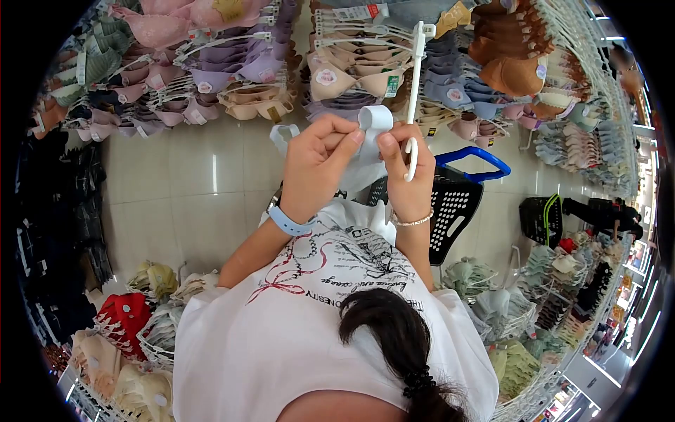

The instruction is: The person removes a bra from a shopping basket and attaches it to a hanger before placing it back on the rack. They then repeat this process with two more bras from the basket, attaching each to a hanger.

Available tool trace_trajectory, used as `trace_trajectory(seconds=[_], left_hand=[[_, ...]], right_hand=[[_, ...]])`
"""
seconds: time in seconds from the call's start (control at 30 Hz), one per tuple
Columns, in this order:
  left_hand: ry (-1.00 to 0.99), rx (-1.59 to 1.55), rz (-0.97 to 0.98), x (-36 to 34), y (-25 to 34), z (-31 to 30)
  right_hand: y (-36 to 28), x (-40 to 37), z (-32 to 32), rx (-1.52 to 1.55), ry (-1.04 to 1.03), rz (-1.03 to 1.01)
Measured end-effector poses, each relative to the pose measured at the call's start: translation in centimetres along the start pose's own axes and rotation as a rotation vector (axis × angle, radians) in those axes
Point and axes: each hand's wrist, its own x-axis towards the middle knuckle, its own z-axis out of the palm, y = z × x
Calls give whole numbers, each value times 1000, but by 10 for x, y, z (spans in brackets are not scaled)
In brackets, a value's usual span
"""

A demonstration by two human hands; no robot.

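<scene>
In front of my chest, my left hand [318, 163] and my right hand [408, 165] are close together, both pinching a pale, whitish-blue strap [376, 119]. The strap loops upward between my fingertips. It belongs to a pale garment [360, 169] hanging below, partly hidden by my hands, with another strap end [281, 135] showing left of my left hand. A white plastic hanger [416, 77] is also in my right hand; its hook curls down beside my fingers and its bar points upward.
Racks of bras [351, 70] line the far side. A black shopping basket [450, 214] with a blue handle is right of my right arm. Dark clothing [53, 211] hangs at left. More bras [123, 323] are behind me, and a person [612, 214] is at far right.
</scene>
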Motion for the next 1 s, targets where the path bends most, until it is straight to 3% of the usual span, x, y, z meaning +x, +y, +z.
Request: trace_trajectory(seconds=[0.47,1.0], left_hand=[[22,90,70,0,-13,8],[49,-64,33,-3,-9,16]], right_hand=[[-3,-1,8,-30,112,11],[-1,-7,4,-72,101,-10]])
